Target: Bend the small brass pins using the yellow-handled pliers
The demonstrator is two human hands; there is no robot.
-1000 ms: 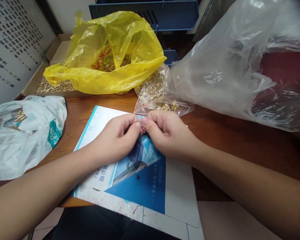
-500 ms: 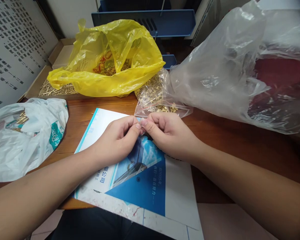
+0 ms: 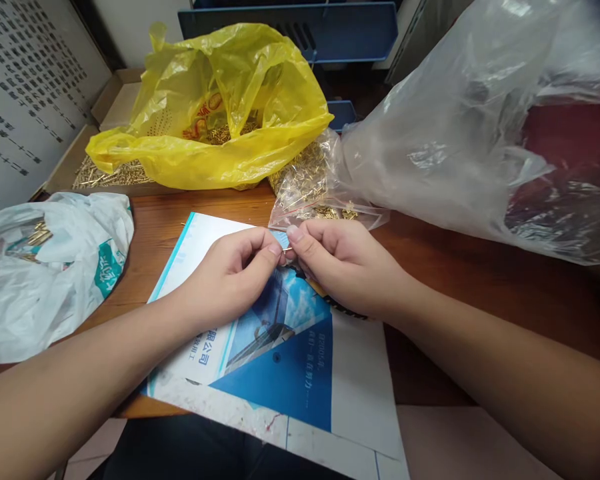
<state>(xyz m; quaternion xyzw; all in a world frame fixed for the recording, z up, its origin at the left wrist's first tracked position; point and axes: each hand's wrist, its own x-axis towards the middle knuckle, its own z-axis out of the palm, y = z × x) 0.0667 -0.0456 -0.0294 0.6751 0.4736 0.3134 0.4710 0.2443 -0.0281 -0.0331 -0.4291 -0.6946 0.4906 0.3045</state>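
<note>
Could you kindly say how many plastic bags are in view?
4: a white bag at left, a yellow bag at back, a small clear bag near the centre, and a large clear bag at right. Others may be hidden.

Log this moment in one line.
left hand: pinching pin | right hand: at pin's other end | under hands: printed sheet | beyond: yellow bag, clear pouch

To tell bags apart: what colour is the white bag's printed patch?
The patch is teal, clearest in the head view.

L hand (image 3: pixel 240 270) pinched; R hand (image 3: pixel 344 265) adj., grip unclear.
</note>
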